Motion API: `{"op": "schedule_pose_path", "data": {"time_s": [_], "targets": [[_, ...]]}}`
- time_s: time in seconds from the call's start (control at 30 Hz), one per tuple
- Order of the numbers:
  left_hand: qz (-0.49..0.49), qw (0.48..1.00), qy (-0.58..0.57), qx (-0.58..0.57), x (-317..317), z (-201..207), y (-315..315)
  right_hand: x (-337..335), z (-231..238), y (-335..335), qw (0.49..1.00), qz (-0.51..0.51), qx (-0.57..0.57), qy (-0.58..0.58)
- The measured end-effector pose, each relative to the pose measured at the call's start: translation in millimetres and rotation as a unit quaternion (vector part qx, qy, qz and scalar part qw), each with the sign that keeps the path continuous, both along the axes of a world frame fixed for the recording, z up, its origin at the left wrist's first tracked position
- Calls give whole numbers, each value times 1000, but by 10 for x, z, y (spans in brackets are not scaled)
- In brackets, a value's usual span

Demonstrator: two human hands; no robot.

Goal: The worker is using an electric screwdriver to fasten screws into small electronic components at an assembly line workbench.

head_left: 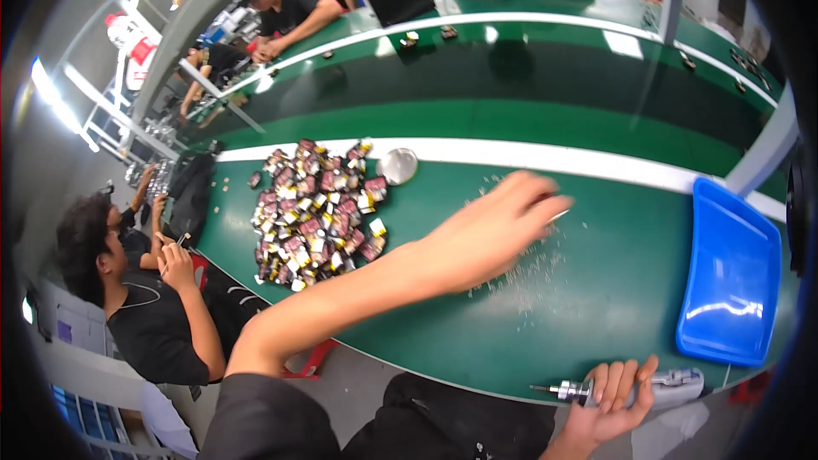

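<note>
My left hand (511,213) is stretched across the green tabletop (426,332), over a scatter of small pale, screw-like bits (545,281). Its fingers are bent and smeared by motion, so what they hold, if anything, is hidden. At the near edge, my right hand (615,396) is wrapped round a grey powered screwdriver (677,387), whose bit points left. Left of my reaching forearm lies a heap of small black, yellow and white block-like parts (315,213) with pinkish faces. A round silvery dish or lid (397,167) sits beside the heap.
A blue plastic tray (688,290) stands at the right end of the table. Beyond a white rail (477,151) runs a green belt (477,119), with a few small parts farther over. Grey posts (771,145) rise nearby. A co-worker (158,324) sits close on the left; others work across the belt.
</note>
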State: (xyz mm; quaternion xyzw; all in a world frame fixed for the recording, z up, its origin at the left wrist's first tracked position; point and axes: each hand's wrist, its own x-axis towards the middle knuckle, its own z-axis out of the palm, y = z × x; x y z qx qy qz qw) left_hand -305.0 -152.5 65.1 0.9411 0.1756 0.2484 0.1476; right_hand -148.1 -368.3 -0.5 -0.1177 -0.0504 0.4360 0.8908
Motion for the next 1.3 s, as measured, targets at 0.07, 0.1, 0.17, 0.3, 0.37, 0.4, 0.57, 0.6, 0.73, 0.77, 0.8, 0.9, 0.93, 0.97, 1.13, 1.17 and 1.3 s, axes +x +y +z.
{"op": "schedule_pose_path", "data": {"time_s": [0.07, 0.1, 0.17, 0.3, 0.37, 0.4, 0.57, 0.6, 0.73, 0.77, 0.8, 0.9, 0.93, 0.97, 1.13, 1.17, 1.3], "targets": [[18, 999, 28, -40, -464, 47, -377, 28, -27, -9, 1000, 2, -2, -19], [34, 996, 30, -74, -661, -30, -553, 31, -46, -24, 1000, 1, -1, -21], [49, 996, 35, -69, -884, -138, -916, -17, -39, -21, 1000, 2, -10, -27], [50, 998, 24, -15, -1028, -472, -1266, -257, 42, -40, 999, 20, -14, -27], [51, 999, 15, -1, -1056, -553, -1304, -393, 51, -78, 997, 60, -13, -56], [49, 999, 11, -10, -1070, -558, -1289, -453, 65, -111, 995, 72, -16, -66], [32, 996, 31, -83, -1108, -461, -1194, -718, 45, -140, 990, 92, -38, -104], [36, 997, 37, -62, -1125, -482, -1173, -770, 32, -136, 989, 105, -42, -99], [60, 997, 50, -24, -1112, -465, -1135, -934, -7, -115, 984, 140, -54, -96], [58, 997, 50, -27, -1103, -454, -1123, -966, -20, -110, 981, 158, -55, -97], [55, 997, 54, -14, -1102, -432, -1110, -999, -17, -105, 980, 169, -56, -91], [47, 998, 44, 9, -1100, -477, -1105, -1110, -33, -116, 975, 196, -68, -80], [42, 998, 32, 21, -1090, -501, -1104, -1138, -52, -117, 974, 206, -59, -79], [40, 999, 29, 18, -1062, -503, -1108, -1169, -31, -107, 974, 204, -63, -82], [-34, 997, 56, 40, -855, -409, -1209, -1341, -26, -196, 969, 194, -136, -65], [-51, 998, 34, 34, -804, -387, -1240, -1390, -22, -222, 970, 181, -155, -56], [-52, 991, 81, 90, -825, -371, -1281, -1495, -99, -254, 969, 193, -148, -35]]}}
